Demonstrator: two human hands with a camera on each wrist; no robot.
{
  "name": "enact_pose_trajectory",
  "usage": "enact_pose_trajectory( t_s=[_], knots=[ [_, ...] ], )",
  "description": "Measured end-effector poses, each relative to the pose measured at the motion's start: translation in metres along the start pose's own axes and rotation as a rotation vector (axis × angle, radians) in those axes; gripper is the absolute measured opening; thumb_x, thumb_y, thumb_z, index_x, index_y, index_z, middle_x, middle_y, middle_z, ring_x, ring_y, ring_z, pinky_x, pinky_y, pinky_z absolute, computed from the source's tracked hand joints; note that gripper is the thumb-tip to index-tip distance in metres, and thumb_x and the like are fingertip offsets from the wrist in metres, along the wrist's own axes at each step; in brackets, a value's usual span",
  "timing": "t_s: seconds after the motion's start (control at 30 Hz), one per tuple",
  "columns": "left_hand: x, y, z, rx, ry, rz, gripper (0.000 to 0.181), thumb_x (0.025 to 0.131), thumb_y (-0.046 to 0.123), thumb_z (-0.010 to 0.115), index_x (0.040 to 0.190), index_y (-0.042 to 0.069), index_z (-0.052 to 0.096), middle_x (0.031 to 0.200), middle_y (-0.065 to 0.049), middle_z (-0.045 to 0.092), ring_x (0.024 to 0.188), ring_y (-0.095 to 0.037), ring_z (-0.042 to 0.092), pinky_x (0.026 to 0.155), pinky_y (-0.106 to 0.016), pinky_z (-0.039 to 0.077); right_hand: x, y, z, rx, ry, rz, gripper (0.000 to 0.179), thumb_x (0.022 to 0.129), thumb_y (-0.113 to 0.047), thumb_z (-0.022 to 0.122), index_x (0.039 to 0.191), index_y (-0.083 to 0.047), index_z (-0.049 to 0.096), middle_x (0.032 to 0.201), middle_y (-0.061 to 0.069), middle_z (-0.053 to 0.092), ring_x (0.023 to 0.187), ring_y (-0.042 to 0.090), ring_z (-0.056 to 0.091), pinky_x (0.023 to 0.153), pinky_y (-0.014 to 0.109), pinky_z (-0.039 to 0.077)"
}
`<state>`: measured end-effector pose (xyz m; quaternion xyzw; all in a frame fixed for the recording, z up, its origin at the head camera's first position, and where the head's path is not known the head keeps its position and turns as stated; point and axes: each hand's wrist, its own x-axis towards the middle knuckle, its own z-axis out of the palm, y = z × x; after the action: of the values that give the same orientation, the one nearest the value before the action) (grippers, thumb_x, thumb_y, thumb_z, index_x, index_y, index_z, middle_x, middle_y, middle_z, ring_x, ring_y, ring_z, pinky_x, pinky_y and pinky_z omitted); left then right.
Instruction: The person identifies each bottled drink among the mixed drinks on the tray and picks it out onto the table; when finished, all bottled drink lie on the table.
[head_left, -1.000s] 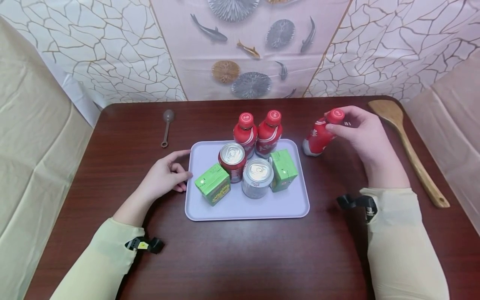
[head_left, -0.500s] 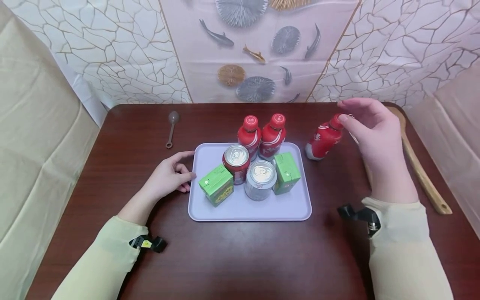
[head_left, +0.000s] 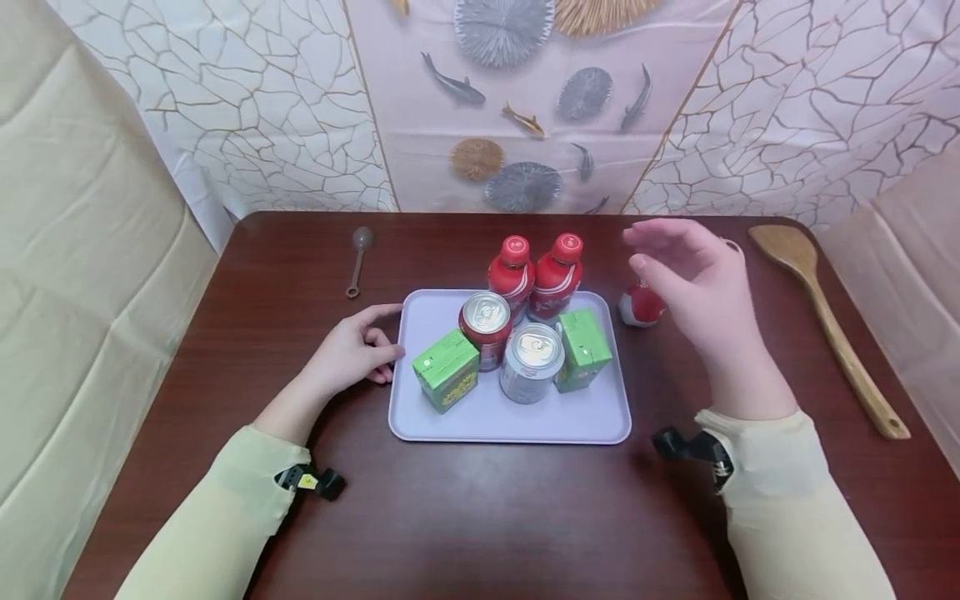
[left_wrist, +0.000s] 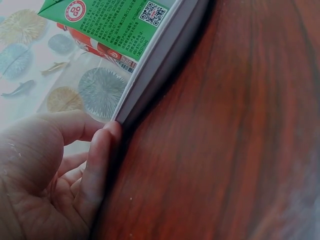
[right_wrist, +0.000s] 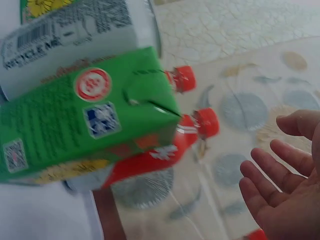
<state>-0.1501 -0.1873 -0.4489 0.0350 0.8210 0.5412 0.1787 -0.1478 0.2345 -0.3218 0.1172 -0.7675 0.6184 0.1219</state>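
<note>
In the head view my left hand [head_left: 348,354] holds the left rim of the pale lilac tray [head_left: 510,427] with thumb and index finger; its other fingers are bent. On the tray stand a red can [head_left: 486,333], a silver can [head_left: 528,379], two green drink cartons, left [head_left: 447,367] and right [head_left: 583,354], and two red bottles [head_left: 512,275] [head_left: 558,275] at the back. My right hand [head_left: 701,283] hovers right of the tray, thumb and fingers apart, holding nothing. Behind it, a third red bottle [head_left: 642,307] stands on the table, mostly hidden.
A wooden spatula [head_left: 832,333] lies along the table's right side. Back left lies a small brown spoon [head_left: 357,262]. Fabric panels [head_left: 517,108] rise at the back and both sides of the dark wooden table [head_left: 480,517].
My right hand has let go of the third bottle's cap and shifted left, its fingers now spread in front of that bottle. The left hand stays at the tray. The head view has tilted slightly.
</note>
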Motion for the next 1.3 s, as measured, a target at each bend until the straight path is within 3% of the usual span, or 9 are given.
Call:
enact_pose_trajectory(
  t_s=[0.37, 0.7, 0.87, 1.1, 1.3],
  knots=[
    [-0.001, 0.000, 0.001, -0.003, 0.001, -0.006, 0.068, 0.093, 0.007, 0.073, 0.154, 0.020, 0.046, 0.078, -0.012, 0.069, 0.060, -0.025, 0.070, 0.057, -0.038, 0.064, 0.012, 0.016, 0.027, -0.115, -0.166, 0.044, 0.044, 0.094, -0.004, 0.073, 0.136, -0.008, 0.064, 0.125, 0.011, 0.071, 0.111, 0.013, 0.070, 0.096, 0.017, 0.056],
    [-0.001, 0.000, 0.000, -0.002, 0.013, -0.010, 0.068, 0.092, 0.007, 0.074, 0.153, 0.021, 0.047, 0.077, -0.013, 0.069, 0.059, -0.026, 0.070, 0.057, -0.038, 0.064, 0.022, 0.028, 0.039, -0.197, -0.217, 0.094, 0.051, 0.093, -0.009, 0.075, 0.142, -0.010, 0.060, 0.133, 0.013, 0.067, 0.114, 0.010, 0.068, 0.102, 0.022, 0.054],
    [0.000, 0.001, -0.001, -0.002, 0.011, -0.011, 0.068, 0.092, 0.007, 0.074, 0.153, 0.022, 0.047, 0.077, -0.013, 0.069, 0.059, -0.025, 0.070, 0.057, -0.038, 0.064, 0.026, 0.034, 0.042, -0.242, -0.229, 0.125, 0.054, 0.093, -0.013, 0.077, 0.144, -0.013, 0.059, 0.134, 0.011, 0.066, 0.118, 0.015, 0.066, 0.103, 0.025, 0.054],
    [0.001, 0.001, -0.001, 0.001, 0.015, -0.014, 0.068, 0.092, 0.007, 0.074, 0.153, 0.022, 0.047, 0.077, -0.013, 0.068, 0.059, -0.025, 0.070, 0.057, -0.038, 0.064, 0.030, 0.040, 0.046, -0.259, -0.260, 0.160, 0.058, 0.092, -0.015, 0.078, 0.146, -0.013, 0.056, 0.136, 0.011, 0.065, 0.124, 0.028, 0.065, 0.112, 0.046, 0.050],
    [0.001, -0.002, -0.002, -0.014, 0.014, -0.009, 0.067, 0.092, 0.006, 0.074, 0.152, 0.022, 0.048, 0.076, -0.013, 0.068, 0.059, -0.025, 0.070, 0.056, -0.039, 0.064, 0.030, 0.043, 0.049, -0.308, -0.296, 0.203, 0.052, 0.091, -0.020, 0.080, 0.139, -0.015, 0.061, 0.131, 0.011, 0.067, 0.120, 0.030, 0.066, 0.109, 0.048, 0.050]
  ],
)
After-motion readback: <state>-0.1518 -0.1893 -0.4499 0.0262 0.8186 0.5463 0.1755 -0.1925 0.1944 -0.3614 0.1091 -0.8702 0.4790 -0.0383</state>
